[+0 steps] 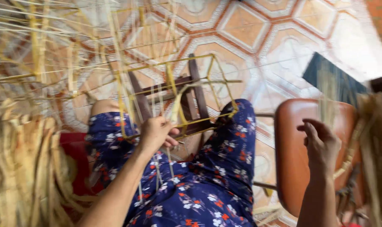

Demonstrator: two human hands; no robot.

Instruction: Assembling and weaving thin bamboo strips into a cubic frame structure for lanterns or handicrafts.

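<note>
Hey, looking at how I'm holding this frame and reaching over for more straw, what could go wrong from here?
Two risks, likely. Only the left hand grips the yellow wire frame, which rests on a small wooden stool, so it may tip or slide. The right hand is open, reaching toward the dried fibre bundle past the orange chair; loose strands hanging from the frame could snag or tangle.

floor (pixel 250 29): patterned orange-white tiles (sunlit) | brown stool (pixel 300 159) at right
</note>
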